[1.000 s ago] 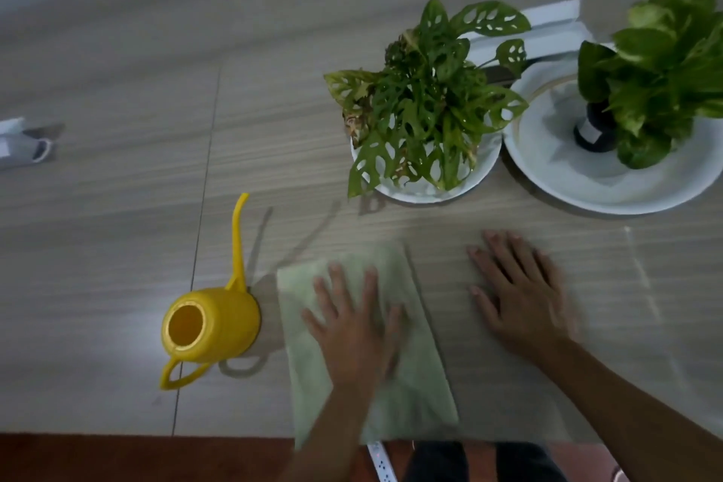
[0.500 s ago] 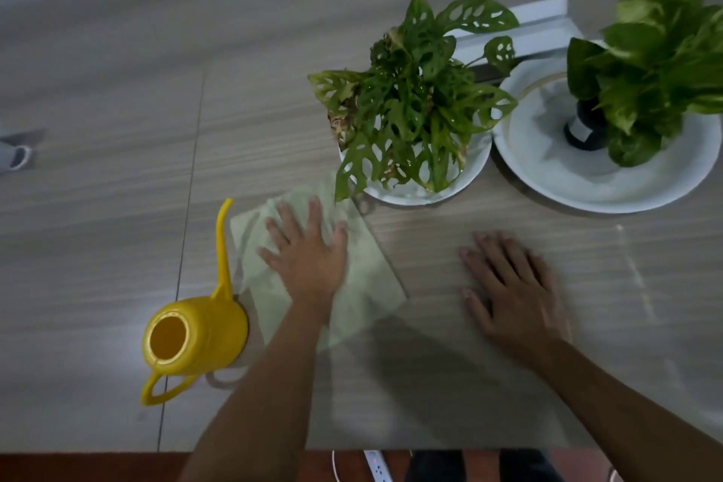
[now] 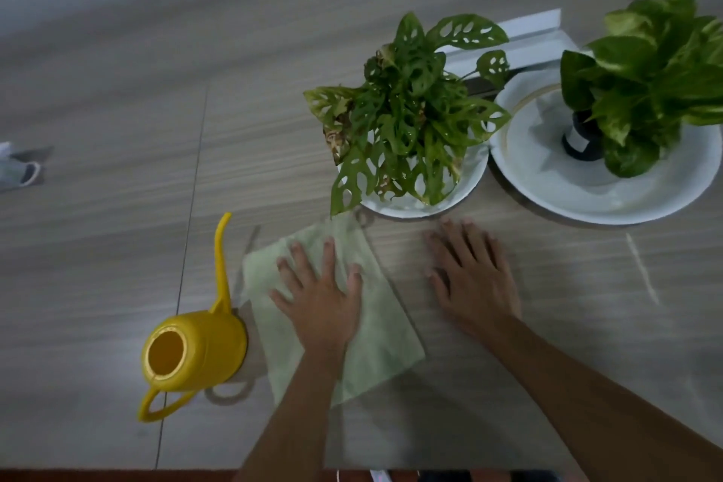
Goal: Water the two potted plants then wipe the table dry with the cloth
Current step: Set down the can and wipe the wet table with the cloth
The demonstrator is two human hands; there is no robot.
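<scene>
A pale green cloth [image 3: 375, 340] lies flat on the wooden table [image 3: 117, 207], in front of the holed-leaf plant [image 3: 407, 117] in its white dish [image 3: 465, 184]. My left hand [image 3: 321, 301] presses flat on the cloth with spread fingers. To its right, my right hand [image 3: 473, 278] rests palm-down on bare wood, holding nothing. The second plant [image 3: 657, 82], with broad leaves and a dark pot, stands on a wide white plate [image 3: 587, 192] at the far right. A yellow watering can [image 3: 195, 348] stands just left of the cloth, its long spout pointing away from me.
A white box [image 3: 532, 39] lies behind the two plants. A small pale object [image 3: 17, 172] sits at the left edge. A seam [image 3: 187, 227] runs across the tabletop past the can. The table's front edge is at the bottom of the view.
My left hand slid the cloth away toward the holed-leaf plant, then drew it back a little toward me. My right hand stayed flat on the table.
</scene>
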